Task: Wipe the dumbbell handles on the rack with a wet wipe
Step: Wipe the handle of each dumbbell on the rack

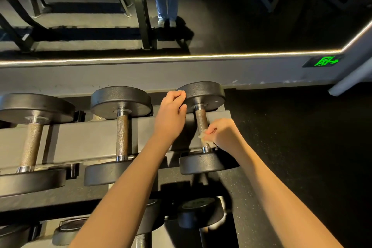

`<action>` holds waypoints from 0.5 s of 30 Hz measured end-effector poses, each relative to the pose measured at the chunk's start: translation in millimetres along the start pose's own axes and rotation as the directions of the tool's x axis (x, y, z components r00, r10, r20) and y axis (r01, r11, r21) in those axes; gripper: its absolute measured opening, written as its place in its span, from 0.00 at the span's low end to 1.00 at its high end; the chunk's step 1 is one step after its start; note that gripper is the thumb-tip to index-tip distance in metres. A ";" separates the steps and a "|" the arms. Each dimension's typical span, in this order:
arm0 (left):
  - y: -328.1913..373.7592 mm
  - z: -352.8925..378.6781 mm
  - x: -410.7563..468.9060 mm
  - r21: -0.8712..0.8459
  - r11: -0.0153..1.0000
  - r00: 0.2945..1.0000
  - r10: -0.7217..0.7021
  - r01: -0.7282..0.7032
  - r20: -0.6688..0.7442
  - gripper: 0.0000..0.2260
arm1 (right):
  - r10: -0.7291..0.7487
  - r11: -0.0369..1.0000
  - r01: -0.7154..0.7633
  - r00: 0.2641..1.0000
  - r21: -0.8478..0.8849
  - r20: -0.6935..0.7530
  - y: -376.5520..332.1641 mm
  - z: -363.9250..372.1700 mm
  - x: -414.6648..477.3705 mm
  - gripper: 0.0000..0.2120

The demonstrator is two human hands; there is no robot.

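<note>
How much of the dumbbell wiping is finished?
Done: cannot tell; no handle looks visibly wet. In hand: the right hand holds the wipe against the rightmost handle while the left hand grips its far head. Possibly left: the middle handle, leftmost handle and lower-row dumbbells.

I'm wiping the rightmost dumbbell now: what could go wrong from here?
1. The dumbbell sits at the rack's right end; hard rubbing might roll it, though the left hand steadies its far end.
2. The right hand holds the wipe at the handle's near end, so the far part may get missed.
</note>
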State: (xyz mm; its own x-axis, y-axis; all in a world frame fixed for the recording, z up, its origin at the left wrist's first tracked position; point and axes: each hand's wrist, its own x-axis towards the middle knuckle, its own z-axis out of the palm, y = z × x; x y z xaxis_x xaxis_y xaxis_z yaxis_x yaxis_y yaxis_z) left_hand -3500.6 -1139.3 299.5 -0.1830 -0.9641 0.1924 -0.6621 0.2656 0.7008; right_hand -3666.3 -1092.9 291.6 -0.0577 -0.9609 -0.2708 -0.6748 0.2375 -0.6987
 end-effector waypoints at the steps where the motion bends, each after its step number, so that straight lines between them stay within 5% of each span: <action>1: 0.2 0.5 0.0 0.003 1.000 1.000 0.006 -0.006 -0.003 0.19 | -0.012 0.999 0.011 0.999 -0.031 -0.036 -3.6 -1.1 4.4 0.05; 5: 1.0 1.5 -1.1 -0.004 1.000 1.000 0.006 -0.006 -0.011 0.20 | -0.072 0.991 0.056 0.989 -0.125 -0.131 -11.7 -3.4 8.4 0.04; 9: 0.7 1.8 -2.8 -0.007 1.000 1.000 0.014 -0.014 -0.007 0.19 | 0.169 0.941 -0.083 0.955 -0.328 0.243 -15.9 -15.2 0.1 0.11; 11: -0.1 1.7 -2.9 -0.009 1.000 1.000 0.020 -0.020 -0.005 0.19 | 0.259 0.916 -0.132 0.917 -0.379 0.304 -20.7 -17.8 -1.2 0.15; 15: 0.4 1.8 -3.7 0.018 1.000 1.000 0.009 -0.009 0.003 0.20 | 0.118 0.974 -0.104 0.991 -0.203 0.061 -14.2 -4.8 1.0 0.06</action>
State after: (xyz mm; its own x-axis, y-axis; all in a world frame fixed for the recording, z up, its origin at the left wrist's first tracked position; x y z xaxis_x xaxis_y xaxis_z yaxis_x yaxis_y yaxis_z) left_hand -3501.4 -1135.7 297.9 -0.1914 -0.9616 0.1967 -0.6735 0.2745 0.6863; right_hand -3660.3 -1098.0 304.4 -0.0925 -0.9157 -0.3911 -0.8006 0.3019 -0.5176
